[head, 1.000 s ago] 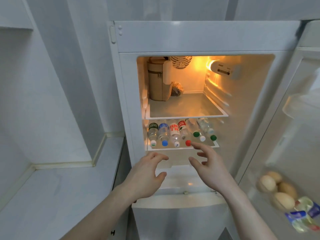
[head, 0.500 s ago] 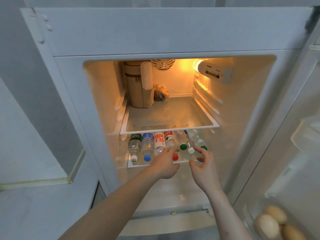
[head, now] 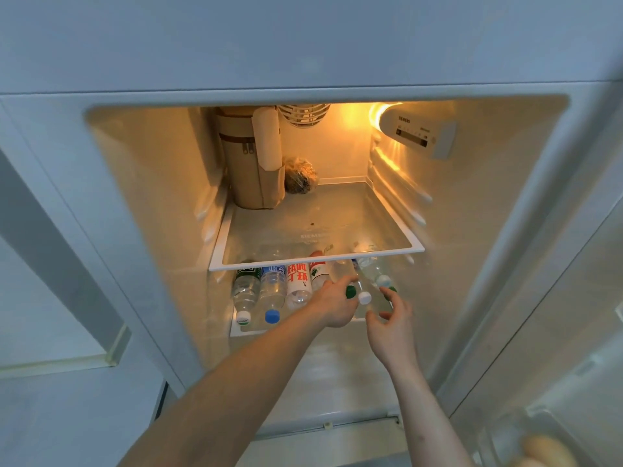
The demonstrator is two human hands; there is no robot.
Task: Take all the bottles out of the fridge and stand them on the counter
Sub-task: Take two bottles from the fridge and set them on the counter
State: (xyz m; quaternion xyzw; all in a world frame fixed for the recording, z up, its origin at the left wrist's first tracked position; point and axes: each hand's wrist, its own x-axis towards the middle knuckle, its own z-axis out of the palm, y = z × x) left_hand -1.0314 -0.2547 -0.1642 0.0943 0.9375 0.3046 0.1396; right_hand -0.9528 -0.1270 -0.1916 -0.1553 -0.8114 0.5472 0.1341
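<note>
No bottle is out yet: all lie on the lower shelf (head: 357,321). Left hand (head: 332,306) grips one bottle (head: 319,274); right hand (head: 391,326) reaches, fingers spread.

Bottles (head: 296,288) lie side by side on the lower shelf (head: 242,330); a bag (head: 249,170) stands back-left on the upper shelf (head: 387,249).

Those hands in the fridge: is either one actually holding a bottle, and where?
The left hand covers the neck end of the red-labelled bottle, but a closed grip cannot be told. The right hand holds nothing, its fingers spread.
</note>
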